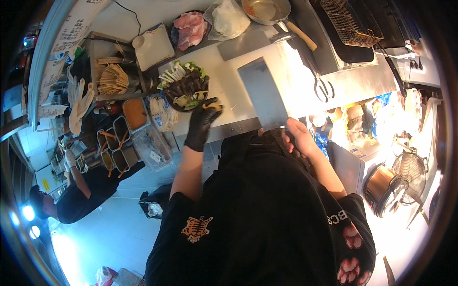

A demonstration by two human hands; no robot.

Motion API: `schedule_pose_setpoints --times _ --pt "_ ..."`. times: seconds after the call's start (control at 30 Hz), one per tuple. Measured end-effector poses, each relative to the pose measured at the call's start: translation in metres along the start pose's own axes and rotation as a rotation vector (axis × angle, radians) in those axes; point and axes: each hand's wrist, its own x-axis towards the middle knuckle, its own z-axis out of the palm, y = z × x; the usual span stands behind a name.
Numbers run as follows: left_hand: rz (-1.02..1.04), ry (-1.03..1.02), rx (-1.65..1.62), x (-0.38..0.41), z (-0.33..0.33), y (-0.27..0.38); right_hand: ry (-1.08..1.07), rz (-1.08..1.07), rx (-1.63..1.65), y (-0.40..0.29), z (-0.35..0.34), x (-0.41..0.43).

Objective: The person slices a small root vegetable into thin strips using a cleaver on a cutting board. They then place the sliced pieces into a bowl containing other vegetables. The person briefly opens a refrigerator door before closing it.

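Note:
My left hand (202, 125), in a black glove, grips a small yellowish piece of food (213, 106) at the near rim of a round bowl. In that bowl lie leafy greens (193, 103), white mushrooms (175, 75) and brown mushrooms (186, 85), with more yellowish pieces at the near side. My bare right hand (300, 137) is closed at the near end of a broad cleaver (263, 93); its handle is mostly hidden. The cleaver's blade extends over the white cutting board (222, 82). Beyond it rests another broad metal blade (243, 43).
Raw meat (189, 30) on a dark plate, a white tray (154, 46) and a frying pan (266, 10) line the far side. Scissors (323, 87) lie right of the board. Skewers (113, 79) and sauce containers (135, 113) stand left. Another person (89, 195) works farther left.

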Motion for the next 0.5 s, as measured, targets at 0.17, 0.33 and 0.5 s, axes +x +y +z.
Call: schedule_pose_setpoints --times 0.17,0.33,0.5 --pt "0.461 0.287 1.39 -0.007 -0.058 0.054 0.071 -0.046 -0.012 -0.004 -0.02 -0.011" --pt "0.284 0.257 1.401 0.002 -0.062 0.08 0.107 -0.051 0.003 0.002 -0.026 -0.015" --pt "0.43 0.153 1.524 0.014 -0.076 0.068 0.133 -0.039 -0.018 0.007 -0.022 -0.022"
